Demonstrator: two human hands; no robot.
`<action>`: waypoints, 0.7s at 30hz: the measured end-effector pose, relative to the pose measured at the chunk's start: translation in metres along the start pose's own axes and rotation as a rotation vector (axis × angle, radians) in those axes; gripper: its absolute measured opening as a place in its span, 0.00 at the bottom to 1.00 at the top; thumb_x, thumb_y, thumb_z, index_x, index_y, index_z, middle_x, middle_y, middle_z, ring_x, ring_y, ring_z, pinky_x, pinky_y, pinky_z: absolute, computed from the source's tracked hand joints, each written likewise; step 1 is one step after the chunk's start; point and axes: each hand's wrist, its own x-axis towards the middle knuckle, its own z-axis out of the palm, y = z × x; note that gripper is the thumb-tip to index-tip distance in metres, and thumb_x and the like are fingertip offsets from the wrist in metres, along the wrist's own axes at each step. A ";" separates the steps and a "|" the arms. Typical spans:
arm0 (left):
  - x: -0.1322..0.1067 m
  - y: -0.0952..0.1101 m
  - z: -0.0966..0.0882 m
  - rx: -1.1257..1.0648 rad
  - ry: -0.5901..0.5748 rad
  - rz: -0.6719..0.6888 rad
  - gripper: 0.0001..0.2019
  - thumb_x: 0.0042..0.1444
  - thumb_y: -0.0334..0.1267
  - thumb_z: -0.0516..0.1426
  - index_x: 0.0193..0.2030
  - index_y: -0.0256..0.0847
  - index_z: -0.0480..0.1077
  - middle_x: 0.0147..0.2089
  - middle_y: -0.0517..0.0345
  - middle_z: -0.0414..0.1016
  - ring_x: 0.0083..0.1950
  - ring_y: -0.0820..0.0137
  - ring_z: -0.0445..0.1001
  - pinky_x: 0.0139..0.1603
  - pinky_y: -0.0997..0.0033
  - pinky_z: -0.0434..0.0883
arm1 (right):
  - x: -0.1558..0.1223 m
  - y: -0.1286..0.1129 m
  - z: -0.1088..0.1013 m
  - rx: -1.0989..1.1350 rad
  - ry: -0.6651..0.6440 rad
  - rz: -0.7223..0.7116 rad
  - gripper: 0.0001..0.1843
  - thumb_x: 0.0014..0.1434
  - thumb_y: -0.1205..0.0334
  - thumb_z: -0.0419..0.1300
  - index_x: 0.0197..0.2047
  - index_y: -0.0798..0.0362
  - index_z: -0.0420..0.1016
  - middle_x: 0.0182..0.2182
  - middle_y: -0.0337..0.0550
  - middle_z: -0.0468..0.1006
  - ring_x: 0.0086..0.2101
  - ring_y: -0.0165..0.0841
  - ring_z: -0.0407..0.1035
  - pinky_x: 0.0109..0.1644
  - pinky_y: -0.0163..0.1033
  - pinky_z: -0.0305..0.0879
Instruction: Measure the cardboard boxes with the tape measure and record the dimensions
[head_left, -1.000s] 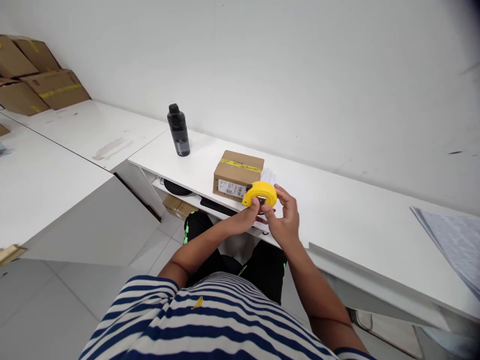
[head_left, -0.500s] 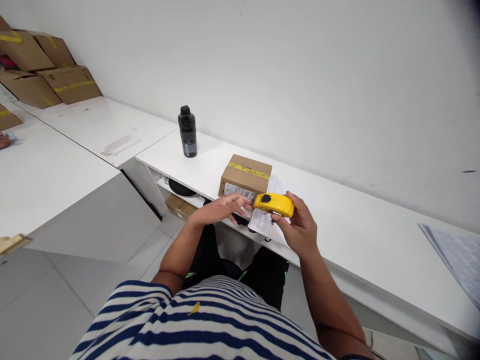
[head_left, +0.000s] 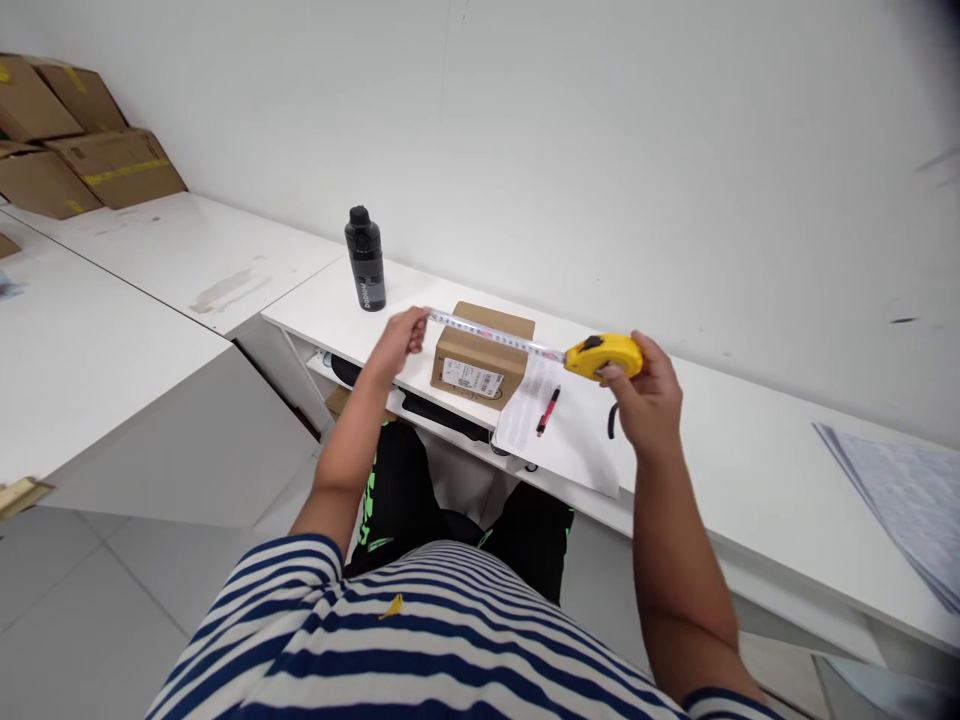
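My right hand grips the yellow case of a tape measure, with a dark strap hanging beneath it. From the case a length of printed blade stretches left above a small cardboard box. The blade's far end is pinched in my left hand, just beyond the box's left side. On the box's front face is a white label; the blade hides part of its top. Right of the box lie printed sheets of paper with a red and black pen on them.
A black bottle stands upright left of the box. Several cardboard boxes are stacked far left. More papers lie on the white desk at right. A wall runs behind.
The blade has been drawn out of the tape measure across the box. My left hand moved left and away, my right hand right and slightly up. The pen now shows on the papers.
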 end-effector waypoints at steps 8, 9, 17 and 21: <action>0.047 -0.012 0.000 0.593 -0.062 -0.183 0.18 0.57 0.55 0.58 0.31 0.41 0.64 0.30 0.57 0.69 0.29 0.71 0.65 0.30 0.69 0.59 | 0.025 0.037 0.009 -0.121 -0.132 0.128 0.37 0.58 0.39 0.65 0.66 0.45 0.69 0.59 0.51 0.74 0.52 0.42 0.74 0.47 0.49 0.78; 0.047 -0.017 0.004 0.590 -0.059 -0.177 0.19 0.55 0.56 0.59 0.34 0.42 0.64 0.34 0.56 0.71 0.32 0.69 0.68 0.32 0.69 0.61 | 0.023 0.035 0.018 -0.153 -0.160 0.093 0.36 0.60 0.39 0.63 0.66 0.46 0.68 0.59 0.52 0.74 0.53 0.43 0.73 0.48 0.49 0.78; 0.041 -0.026 0.010 0.604 -0.092 -0.088 0.19 0.61 0.59 0.54 0.37 0.43 0.61 0.39 0.56 0.69 0.40 0.65 0.69 0.40 0.67 0.67 | 0.023 0.025 0.045 -0.319 -0.190 -0.065 0.35 0.65 0.39 0.55 0.68 0.50 0.64 0.60 0.57 0.70 0.57 0.46 0.69 0.53 0.53 0.75; 0.045 -0.020 0.006 0.647 -0.121 0.045 0.16 0.65 0.51 0.51 0.31 0.43 0.61 0.35 0.56 0.67 0.36 0.66 0.67 0.40 0.66 0.66 | 0.020 0.022 0.043 -0.379 -0.183 -0.139 0.36 0.66 0.38 0.54 0.68 0.51 0.62 0.59 0.58 0.69 0.59 0.48 0.66 0.59 0.56 0.70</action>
